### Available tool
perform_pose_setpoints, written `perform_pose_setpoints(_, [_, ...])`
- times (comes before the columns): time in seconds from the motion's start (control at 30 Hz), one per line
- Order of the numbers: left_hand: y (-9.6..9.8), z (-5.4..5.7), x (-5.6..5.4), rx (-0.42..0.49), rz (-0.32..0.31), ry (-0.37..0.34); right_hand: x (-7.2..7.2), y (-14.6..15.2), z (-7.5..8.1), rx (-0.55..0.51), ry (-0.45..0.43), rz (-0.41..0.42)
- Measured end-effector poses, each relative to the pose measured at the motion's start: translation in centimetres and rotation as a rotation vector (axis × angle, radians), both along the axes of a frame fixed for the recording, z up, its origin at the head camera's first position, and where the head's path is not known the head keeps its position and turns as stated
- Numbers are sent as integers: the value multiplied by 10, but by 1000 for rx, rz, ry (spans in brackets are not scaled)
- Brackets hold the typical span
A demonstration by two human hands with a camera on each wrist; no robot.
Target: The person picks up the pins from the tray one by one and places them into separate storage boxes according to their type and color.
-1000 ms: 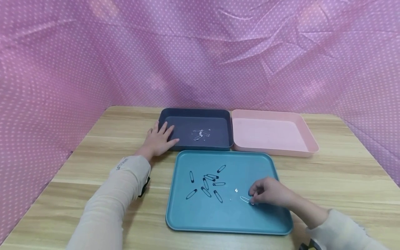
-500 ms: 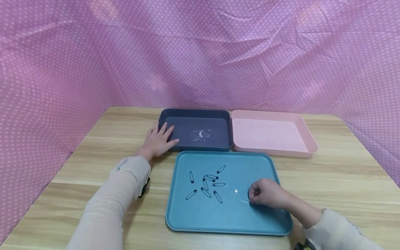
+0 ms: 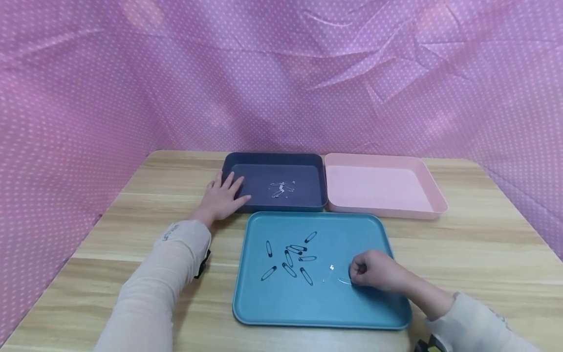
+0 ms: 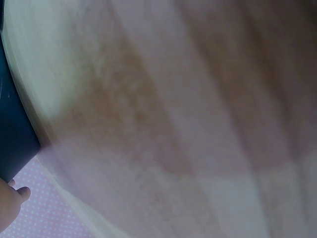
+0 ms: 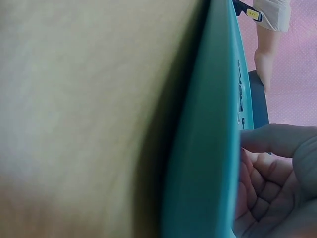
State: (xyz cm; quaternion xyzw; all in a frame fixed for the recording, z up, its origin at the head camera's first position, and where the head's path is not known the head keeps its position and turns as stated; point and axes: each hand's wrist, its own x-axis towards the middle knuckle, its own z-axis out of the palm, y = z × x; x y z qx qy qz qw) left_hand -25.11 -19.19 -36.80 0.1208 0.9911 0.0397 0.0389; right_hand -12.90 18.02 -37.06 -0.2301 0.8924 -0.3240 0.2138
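On the teal tray, my right hand has thumb and curled fingers pinched at the right end of a silver safety pin. The pin's other end sticks out to the left; the gripped end is hidden. Just left of it lies another small silver pin. Several black safety pins are scattered over the tray's left half. My left hand rests with spread fingers on the left rim of the navy tray, which holds several silver safety pins.
A pink tray stands right of the navy one, both behind the teal tray. All three are on a wooden table. A pink dotted cloth hangs behind and at the sides.
My right fingers have closed in on the silver safety pin's right end, and the hand has moved slightly left. The small silver pin beside it looks slightly shifted. My left hand stays put.
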Motion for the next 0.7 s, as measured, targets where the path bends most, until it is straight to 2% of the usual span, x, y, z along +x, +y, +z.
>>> perform_pose_setpoints(0.47, [1, 3, 0, -6, 0, -14, 4, 0, 2, 12, 7, -5])
perform_pose_setpoints(0.7, [1, 4, 1, -1, 1, -23, 3, 0, 3, 21, 1, 32])
